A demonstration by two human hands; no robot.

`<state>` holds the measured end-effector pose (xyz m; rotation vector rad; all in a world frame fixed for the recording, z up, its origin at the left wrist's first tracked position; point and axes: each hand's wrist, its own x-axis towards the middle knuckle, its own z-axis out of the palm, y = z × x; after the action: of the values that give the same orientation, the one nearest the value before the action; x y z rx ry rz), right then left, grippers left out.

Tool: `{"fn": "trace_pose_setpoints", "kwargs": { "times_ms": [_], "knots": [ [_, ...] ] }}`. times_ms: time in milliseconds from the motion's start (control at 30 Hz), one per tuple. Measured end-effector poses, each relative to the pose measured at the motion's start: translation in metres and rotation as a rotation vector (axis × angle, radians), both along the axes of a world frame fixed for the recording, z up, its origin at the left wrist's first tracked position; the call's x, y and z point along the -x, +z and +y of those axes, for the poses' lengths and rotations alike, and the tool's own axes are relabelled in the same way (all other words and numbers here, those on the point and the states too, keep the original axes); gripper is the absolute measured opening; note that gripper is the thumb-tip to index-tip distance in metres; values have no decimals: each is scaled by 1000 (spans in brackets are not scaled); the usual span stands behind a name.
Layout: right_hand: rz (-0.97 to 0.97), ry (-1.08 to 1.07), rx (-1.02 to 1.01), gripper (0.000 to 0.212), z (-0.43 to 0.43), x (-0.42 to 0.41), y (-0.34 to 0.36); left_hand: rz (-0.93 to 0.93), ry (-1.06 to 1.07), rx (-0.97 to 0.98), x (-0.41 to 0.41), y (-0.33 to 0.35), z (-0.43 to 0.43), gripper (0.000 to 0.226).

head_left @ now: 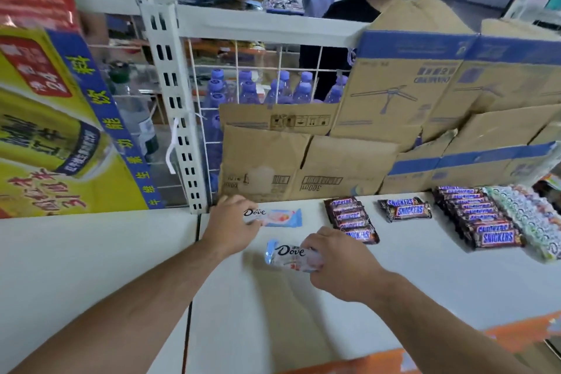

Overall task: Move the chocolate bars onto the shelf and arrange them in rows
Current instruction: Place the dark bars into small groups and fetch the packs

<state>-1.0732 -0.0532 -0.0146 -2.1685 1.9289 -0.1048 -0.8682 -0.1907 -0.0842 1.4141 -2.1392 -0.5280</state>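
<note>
At the centre of the frame a pale blue and white Dove chocolate bar (277,217) lies flat on the white shelf board (409,276), its left end pinched by the left hand (230,223). Just below it a second Dove bar (290,256) is gripped at its right end by the right hand (340,264), fingers curled over the wrapper; whether it rests on the board or is held just off it cannot be told. To the right, rows of brown Snickers bars (352,220) are laid out in front of brown cardboard boxes (303,161). The step in hand is judged to be the start of a Dove row. It would be done well if the second bar were set parallel to the first, close in front of it, ends aligned and logos turned the same way, with a gap kept from the Snickers row.
</note>
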Motion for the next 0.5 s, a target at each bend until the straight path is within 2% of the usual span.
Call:
{"fn": "trace_pose_setpoints", "kwargs": {
  "times_ms": [133, 233, 367, 500],
  "knots": [
    [37, 100, -31, 47, -19, 6, -8, 35, 14, -39, -1, 1, 2, 45],
    [63, 165, -44, 48, -33, 9, -11, 96, 42, -78, -5, 8, 10, 44],
    [44, 230, -70, 41, -54, 9, -15, -66, 151, 32, -34, 4, 30, 44],
    [23, 282, -99, 16, -72, -2, -16, -211, 170, 89, -54, -12, 57, 51]
  ]
}}
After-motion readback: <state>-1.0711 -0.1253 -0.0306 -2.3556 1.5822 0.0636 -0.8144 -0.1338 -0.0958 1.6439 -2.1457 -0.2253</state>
